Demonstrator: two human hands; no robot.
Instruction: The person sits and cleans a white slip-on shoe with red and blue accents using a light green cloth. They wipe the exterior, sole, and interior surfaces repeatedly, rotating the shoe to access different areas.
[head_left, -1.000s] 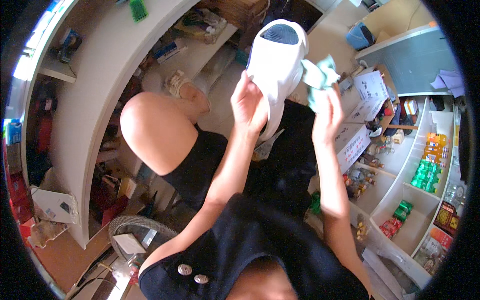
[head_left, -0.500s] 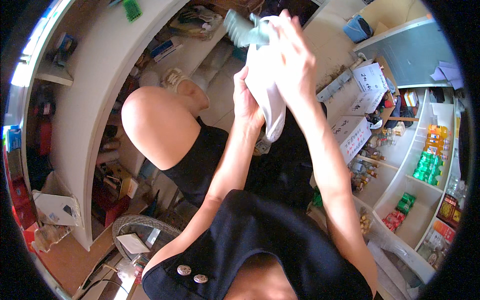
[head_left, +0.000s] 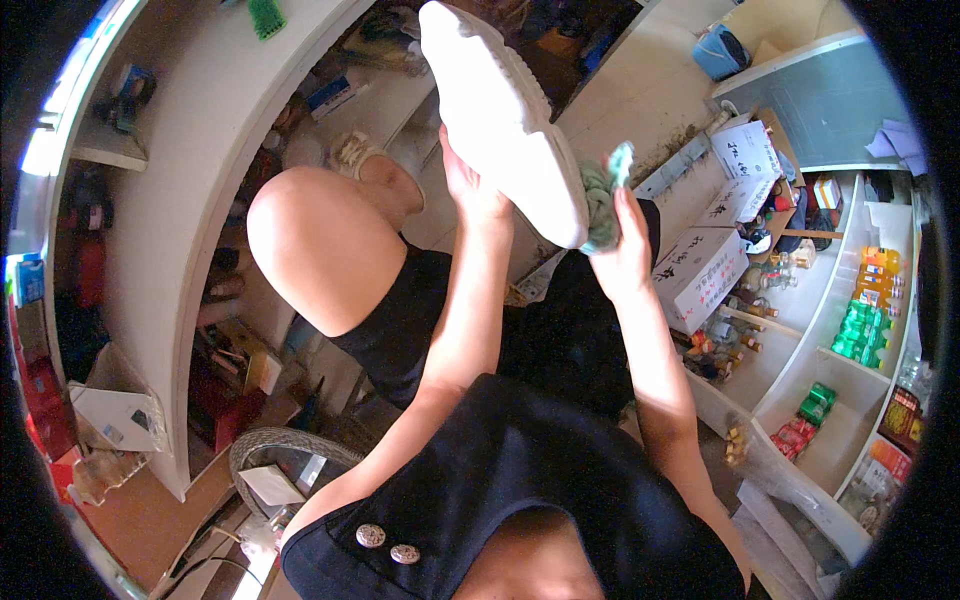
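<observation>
A white shoe is held up in front of me, tilted with one end at the upper left and the other at the lower right. My left hand grips it from its left side, the fingers mostly hidden behind it. In my right hand is a bunched pale green cloth, touching the shoe's lower right end. Part of that cloth sticks up above the fingers.
Shelves with drink bottles stand on the right, beside white cardboard boxes. A blue bin is at the far right. Left is a white counter with a green brush; a wheel stands below it.
The shoe has been turned and raised, showing a broader white side. My right hand with the cloth has moved from the shoe's far end down to its near, lower right end.
</observation>
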